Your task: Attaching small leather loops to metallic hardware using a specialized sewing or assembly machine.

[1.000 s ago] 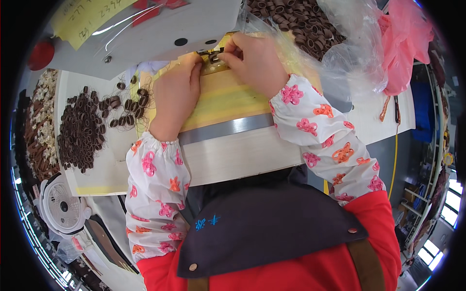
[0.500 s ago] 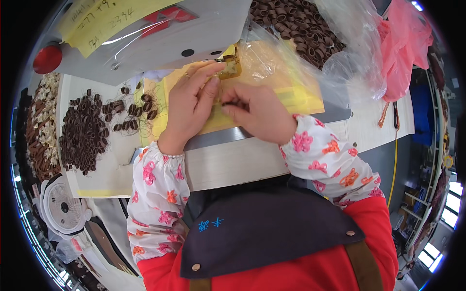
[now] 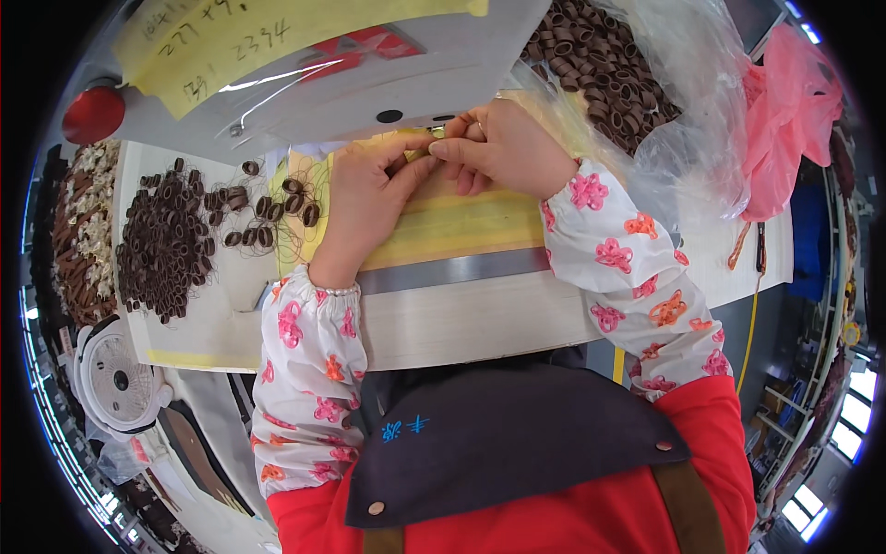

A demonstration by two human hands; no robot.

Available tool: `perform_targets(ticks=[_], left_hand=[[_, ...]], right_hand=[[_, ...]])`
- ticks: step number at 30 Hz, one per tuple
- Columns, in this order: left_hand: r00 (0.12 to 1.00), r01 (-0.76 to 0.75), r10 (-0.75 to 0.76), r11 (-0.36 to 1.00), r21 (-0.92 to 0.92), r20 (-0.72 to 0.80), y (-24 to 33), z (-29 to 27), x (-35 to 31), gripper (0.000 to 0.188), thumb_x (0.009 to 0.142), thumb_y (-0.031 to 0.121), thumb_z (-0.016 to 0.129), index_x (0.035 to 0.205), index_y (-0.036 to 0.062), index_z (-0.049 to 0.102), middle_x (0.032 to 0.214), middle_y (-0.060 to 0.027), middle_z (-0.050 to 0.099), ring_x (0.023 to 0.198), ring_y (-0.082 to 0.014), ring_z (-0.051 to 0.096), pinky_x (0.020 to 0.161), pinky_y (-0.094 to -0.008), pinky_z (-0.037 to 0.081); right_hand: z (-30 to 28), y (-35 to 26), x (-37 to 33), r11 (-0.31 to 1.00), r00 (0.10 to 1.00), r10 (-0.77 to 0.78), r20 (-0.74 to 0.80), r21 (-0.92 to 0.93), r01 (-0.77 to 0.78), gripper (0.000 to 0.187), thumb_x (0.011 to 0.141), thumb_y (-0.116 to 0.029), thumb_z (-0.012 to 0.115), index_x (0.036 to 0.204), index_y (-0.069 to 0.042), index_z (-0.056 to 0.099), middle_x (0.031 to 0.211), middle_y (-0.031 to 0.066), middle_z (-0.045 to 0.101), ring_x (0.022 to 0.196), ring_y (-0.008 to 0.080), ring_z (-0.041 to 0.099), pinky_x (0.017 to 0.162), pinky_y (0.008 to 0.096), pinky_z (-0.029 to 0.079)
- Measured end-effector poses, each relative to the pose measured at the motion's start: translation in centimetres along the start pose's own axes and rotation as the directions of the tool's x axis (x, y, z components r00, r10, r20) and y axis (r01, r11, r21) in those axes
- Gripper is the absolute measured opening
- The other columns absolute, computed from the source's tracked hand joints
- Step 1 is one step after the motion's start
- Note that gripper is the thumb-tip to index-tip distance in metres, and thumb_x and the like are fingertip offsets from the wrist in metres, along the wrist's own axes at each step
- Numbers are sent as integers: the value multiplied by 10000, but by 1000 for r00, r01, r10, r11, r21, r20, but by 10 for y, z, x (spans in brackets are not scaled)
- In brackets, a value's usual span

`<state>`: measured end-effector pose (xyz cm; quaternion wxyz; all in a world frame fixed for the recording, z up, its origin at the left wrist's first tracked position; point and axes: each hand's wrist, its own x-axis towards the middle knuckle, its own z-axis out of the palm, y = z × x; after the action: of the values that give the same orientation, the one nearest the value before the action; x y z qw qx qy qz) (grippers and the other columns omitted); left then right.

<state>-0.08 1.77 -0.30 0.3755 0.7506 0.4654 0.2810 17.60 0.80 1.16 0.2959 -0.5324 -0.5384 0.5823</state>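
My left hand (image 3: 369, 189) reaches over the yellow-covered bed of a white machine (image 3: 406, 78), thumb and forefinger pinched together below its body. My right hand (image 3: 508, 148) comes in from the other side, its thumb tip meeting the left fingertips and its fingers curled. Whatever they pinch is small and hidden by the fingers. Left of my left hand lie several dark brown loops (image 3: 268, 208) with loose threads trailing from them. A larger heap of the same loops (image 3: 166, 245) sits further left.
At the back right, a clear plastic bag (image 3: 688, 102) holds many brown loops (image 3: 614, 78), beside a pink bag (image 3: 784, 120). A thin dark-handled tool (image 3: 760, 247) lies at the table's right. A red button (image 3: 93, 114) projects from the machine's left. A white fan (image 3: 120, 379) stands lower left.
My right hand has moved up and away from me, and its thumb now meets the left fingertips. My left hand stays in nearly the same place. The whole view has shifted slightly.
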Motion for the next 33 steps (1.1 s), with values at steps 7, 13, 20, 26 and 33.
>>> perform_targets(ticks=[7,13,20,26,33], left_hand=[[986,134,-128,990,50,-110,-8,9,15,252,729,234,672,692,-8,616,512,-20,503,454,-90,417,449,-251,350],[974,183,-170,980,83,-149,0,8,15,295,720,282,670,660,0,605,474,-48,509,416,-126,449,436,-275,364],[977,184,-168,975,122,-133,5,5,14,281,746,296,642,700,21,611,474,-41,494,413,-126,441,435,-278,353],[973,219,-209,971,94,-102,7,2,18,436,722,398,670,527,31,537,462,5,463,459,-60,397,458,-239,335],[991,79,-72,995,56,-114,-7,6,18,243,763,297,623,737,56,633,494,-12,513,432,-116,449,443,-267,351]], right_hand=[[10,25,1,720,711,-635,-301,-563,405,131,714,-84,636,791,17,602,672,139,593,617,246,582,564,321,459],[14,27,5,696,664,-668,-337,-598,397,67,722,-42,597,738,-2,546,688,150,571,649,319,563,570,372,453],[16,27,4,677,654,-679,-335,-631,380,69,729,-41,599,746,-4,545,700,158,569,657,329,563,564,391,452],[16,27,6,661,661,-679,-319,-658,361,70,747,-58,587,768,-8,543,706,172,569,651,346,563,560,402,457],[16,28,7,615,664,-686,-297,-725,310,105,767,-96,571,780,-1,529,694,183,565,645,353,561,557,409,453]])
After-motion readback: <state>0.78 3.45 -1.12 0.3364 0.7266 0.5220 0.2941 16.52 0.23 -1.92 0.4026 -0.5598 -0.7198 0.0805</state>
